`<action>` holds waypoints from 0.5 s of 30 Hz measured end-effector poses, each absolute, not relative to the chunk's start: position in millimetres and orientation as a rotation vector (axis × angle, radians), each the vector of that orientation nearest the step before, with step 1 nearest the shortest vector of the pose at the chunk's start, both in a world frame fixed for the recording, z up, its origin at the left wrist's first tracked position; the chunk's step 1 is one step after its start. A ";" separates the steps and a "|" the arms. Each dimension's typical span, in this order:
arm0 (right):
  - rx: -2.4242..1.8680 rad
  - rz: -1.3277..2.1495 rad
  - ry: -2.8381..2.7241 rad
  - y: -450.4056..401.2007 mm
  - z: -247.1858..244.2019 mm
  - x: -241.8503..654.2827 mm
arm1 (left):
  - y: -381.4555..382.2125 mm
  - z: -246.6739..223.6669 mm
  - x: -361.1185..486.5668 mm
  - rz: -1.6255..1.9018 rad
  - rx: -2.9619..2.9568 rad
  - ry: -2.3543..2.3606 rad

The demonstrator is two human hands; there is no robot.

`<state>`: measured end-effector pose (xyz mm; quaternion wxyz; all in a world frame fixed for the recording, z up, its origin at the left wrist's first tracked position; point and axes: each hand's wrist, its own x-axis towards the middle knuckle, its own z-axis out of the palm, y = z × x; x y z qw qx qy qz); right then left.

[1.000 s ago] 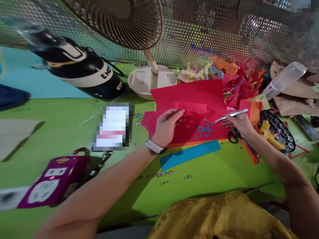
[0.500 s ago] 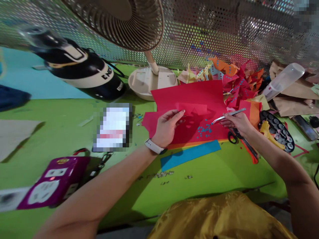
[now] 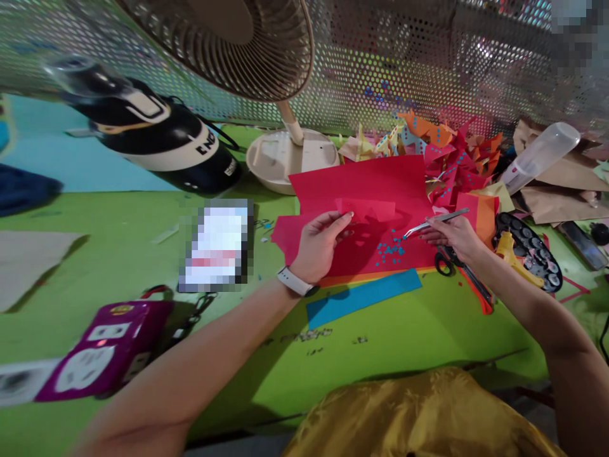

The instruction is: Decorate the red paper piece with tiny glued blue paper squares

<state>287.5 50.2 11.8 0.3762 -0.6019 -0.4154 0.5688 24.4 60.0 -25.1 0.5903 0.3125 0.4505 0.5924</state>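
Note:
Between the thumb and fingers of my left hand [image 3: 321, 244] is a small strip of red paper [image 3: 368, 207], raised over larger red sheets [image 3: 356, 168]. My right hand [image 3: 451, 236] grips silver tweezers [image 3: 438, 221], whose bent tips point down-left. At the tips is a tiny blue bit, beside a scatter of small blue paper dots [image 3: 391, 249] on the red sheet. A blue paper strip [image 3: 364, 297] lies just in front of the sheets. Black-handled scissors [image 3: 445, 262] rest below my right hand, partly hidden by it.
A fan [image 3: 292, 158] and a dark bottle [image 3: 166, 136] stand behind. At left are a phone [image 3: 216, 244] and a purple power strip [image 3: 109, 346]. Folded coloured paper pieces [image 3: 451, 149] pile up at the back. A yellow tool [image 3: 516, 260] and a round black tray [image 3: 533, 247] lie at right.
The view has shifted very slightly. Both hands keep nearly the same places, with the red paper strip and the tweezers still held.

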 end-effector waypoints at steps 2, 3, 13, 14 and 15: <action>-1.542 1.456 -1.076 49.9 12.7 287.1 | 59.9 -23.8 24.8 1.377 0.720 1.042; -1.541 1.455 -1.075 50.0 13.0 286.8 | 59.7 -22.9 25.1 1.375 0.718 1.041; -1.536 1.443 -1.094 50.4 11.8 288.8 | 59.3 -21.4 25.8 1.369 0.715 1.065; -1.539 1.441 -1.101 50.2 11.9 289.1 | 59.4 -21.6 25.8 1.368 0.714 1.067; -1.546 1.439 -1.099 50.1 11.9 289.3 | 59.5 -21.7 25.9 1.368 0.712 1.067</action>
